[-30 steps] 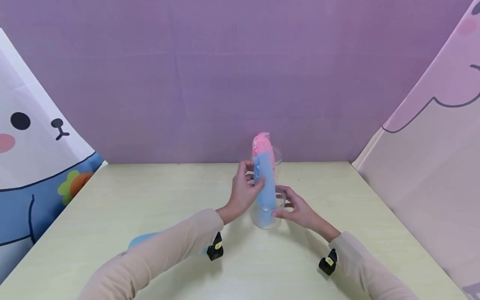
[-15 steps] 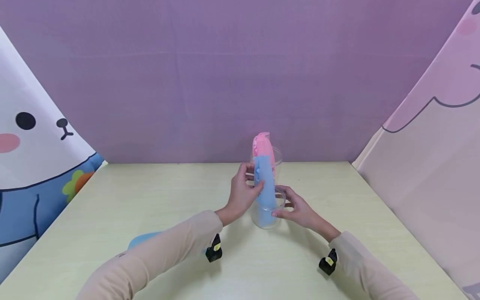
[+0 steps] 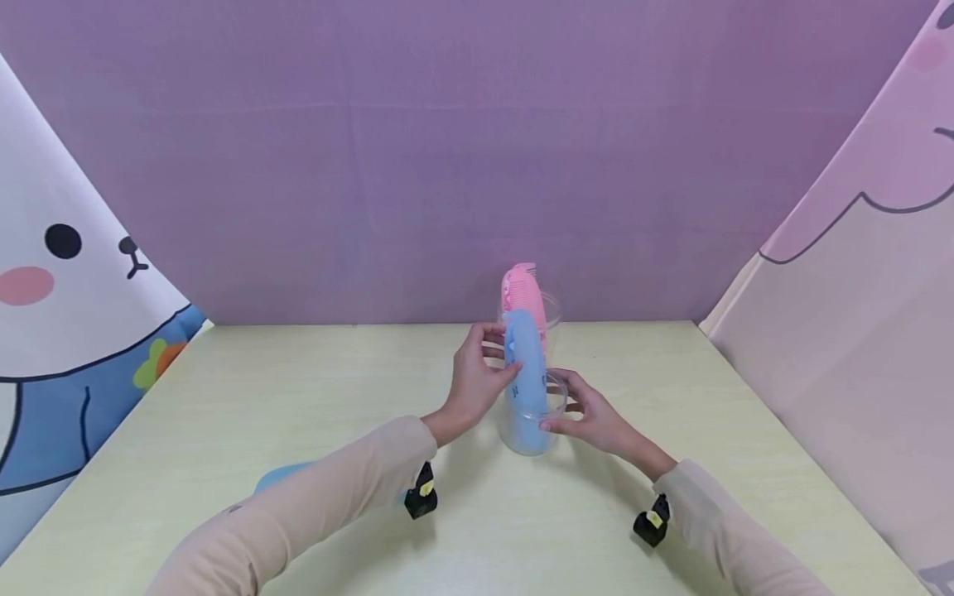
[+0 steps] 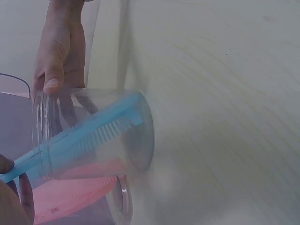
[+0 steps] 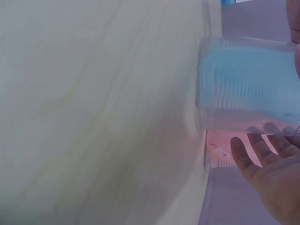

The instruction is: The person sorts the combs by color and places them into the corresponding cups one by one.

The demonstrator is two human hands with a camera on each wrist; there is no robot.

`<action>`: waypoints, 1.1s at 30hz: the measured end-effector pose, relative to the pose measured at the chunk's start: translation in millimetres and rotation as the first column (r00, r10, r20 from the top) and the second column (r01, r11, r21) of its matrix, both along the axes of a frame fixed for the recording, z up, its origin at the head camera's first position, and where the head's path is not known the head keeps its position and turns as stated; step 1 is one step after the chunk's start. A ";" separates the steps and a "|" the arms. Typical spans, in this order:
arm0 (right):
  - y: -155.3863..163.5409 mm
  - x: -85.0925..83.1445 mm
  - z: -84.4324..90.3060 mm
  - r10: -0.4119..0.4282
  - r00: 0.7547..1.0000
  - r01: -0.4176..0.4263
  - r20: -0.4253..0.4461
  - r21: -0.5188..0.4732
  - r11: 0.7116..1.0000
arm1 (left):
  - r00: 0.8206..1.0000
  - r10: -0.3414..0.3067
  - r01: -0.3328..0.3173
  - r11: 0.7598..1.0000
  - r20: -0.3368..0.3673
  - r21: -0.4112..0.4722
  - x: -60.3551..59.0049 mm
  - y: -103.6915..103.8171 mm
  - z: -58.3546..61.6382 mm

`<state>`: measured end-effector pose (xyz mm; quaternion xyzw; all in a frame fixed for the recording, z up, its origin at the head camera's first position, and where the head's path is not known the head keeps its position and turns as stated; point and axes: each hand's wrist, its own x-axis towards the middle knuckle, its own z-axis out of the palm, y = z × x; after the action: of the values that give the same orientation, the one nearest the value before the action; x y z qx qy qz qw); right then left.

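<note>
A blue comb stands upright in a clear plastic cup on the pale table. My left hand pinches the comb's upper part from the left. My right hand grips the cup from the right, thumb at the front. In the left wrist view the blue comb leans inside the cup, teeth end near the bottom. The right wrist view shows the cup with my right palm beside it. Behind stands a second clear cup holding a pink comb.
A flat light-blue object lies on the table, partly hidden under my left forearm. A purple backdrop closes the far edge. Cartoon-printed cloths hang at the left and right sides.
The blue comb has sunk a little lower into the cup, with my left hand following it. My right hand has stayed on the cup.
</note>
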<state>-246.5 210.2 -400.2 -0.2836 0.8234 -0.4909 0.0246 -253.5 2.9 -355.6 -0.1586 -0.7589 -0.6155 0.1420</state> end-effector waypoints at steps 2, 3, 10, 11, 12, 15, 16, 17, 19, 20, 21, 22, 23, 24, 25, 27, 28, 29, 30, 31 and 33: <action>0.4 -0.1 0.0 0.001 1.000 -0.001 -0.002 -0.002 1.000 | 1.000 -0.007 0.007 1.000 0.004 0.006 -0.3 -0.6 1.2; 0.6 0.0 -0.1 0.002 1.000 -0.002 -0.003 -0.002 1.000 | 1.000 -0.009 0.009 1.000 0.007 0.009 -0.3 -1.0 1.6; 0.9 -0.1 -0.1 0.000 1.000 0.000 -0.002 0.002 1.000 | 1.000 -0.028 0.028 0.999 0.012 0.019 0.2 -5.0 3.8; 0.9 -0.1 0.0 0.000 1.000 0.000 -0.002 0.003 1.000 | 0.999 -0.032 0.032 0.999 0.013 0.018 0.2 -5.9 4.1; 0.8 0.0 0.0 0.000 1.000 0.000 -0.001 0.004 1.000 | 0.999 -0.035 0.035 0.999 0.015 0.015 0.3 -6.9 4.6; 0.4 0.5 0.6 -0.001 1.000 0.001 0.000 0.008 1.000 | 0.998 -0.052 0.052 0.999 0.022 0.007 0.7 -11.6 5.6; 0.2 0.6 0.7 -0.001 1.000 0.001 0.001 0.008 1.000 | 0.998 -0.057 0.057 0.998 0.029 0.001 0.9 -13.6 5.8; 0.0 0.7 0.7 -0.001 1.000 0.001 0.001 0.008 1.000 | 0.998 -0.062 0.062 0.998 0.032 -0.003 1.2 -15.8 5.8; -0.3 0.6 0.7 0.000 1.000 0.000 -0.001 0.007 1.000 | 0.997 -0.073 0.073 0.997 0.035 -0.019 1.8 -20.6 5.4; -0.3 0.4 0.4 0.001 1.000 -0.001 -0.004 0.007 1.000 | 0.996 -0.077 0.078 0.997 0.033 -0.029 2.1 -23.2 4.9; -0.4 0.2 0.2 0.003 1.000 -0.003 -0.008 0.004 1.000 | 0.996 -0.079 0.081 0.996 0.031 -0.042 2.6 -25.9 4.5; -0.5 0.0 0.1 0.005 1.000 -0.005 -0.012 -0.001 1.000 | 0.996 -0.081 0.083 0.995 0.032 -0.055 3.1 -28.9 3.8; -0.6 -0.1 0.0 0.007 1.000 -0.007 -0.016 -0.004 1.000 | 0.996 -0.082 0.084 0.994 0.031 -0.068 3.6 -31.9 3.0; -0.7 -0.3 -0.2 0.008 1.000 -0.008 -0.020 -0.005 1.000 | 0.996 -0.082 0.084 0.993 0.033 -0.084 4.3 -35.1 2.3; -0.7 -0.6 -0.3 0.009 1.000 -0.010 -0.023 -0.006 1.000 | 0.996 -0.080 0.083 0.991 0.035 -0.102 5.0 -38.3 1.4; -0.9 -1.1 -0.7 0.011 1.000 -0.012 -0.026 -0.008 1.000 | 0.996 -0.075 0.081 0.987 0.047 -0.142 6.3 -44.9 -0.6; -1.0 -1.2 -0.8 0.011 1.000 -0.011 -0.025 -0.007 1.000 | 0.996 -0.073 0.081 0.984 0.054 -0.160 6.9 -48.3 -2.0; -1.0 -1.3 -0.8 0.010 1.000 -0.010 -0.024 -0.004 1.000 | 0.995 -0.074 0.084 0.981 0.061 -0.177 7.6 -51.6 -3.3; -1.0 -1.4 -1.1 0.009 1.000 -0.009 -0.023 -0.002 1.000 | 0.995 -0.073 0.085 0.977 0.065 -0.197 8.3 -55.1 -4.9; -1.0 -1.4 -1.0 0.008 1.000 -0.008 -0.020 -0.001 1.000 | 0.995 -0.074 0.087 0.973 0.069 -0.214 8.9 -58.6 -6.7; -1.1 -1.3 -0.8 0.005 1.000 -0.005 -0.017 -0.001 1.000 | 0.995 -0.076 0.091 0.965 0.070 -0.247 10.0 -65.8 -10.8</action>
<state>-247.8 209.0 -401.0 -0.2899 0.8226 -0.4889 0.0187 -243.6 -62.9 -366.4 -0.1886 -0.8268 -0.5251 0.0720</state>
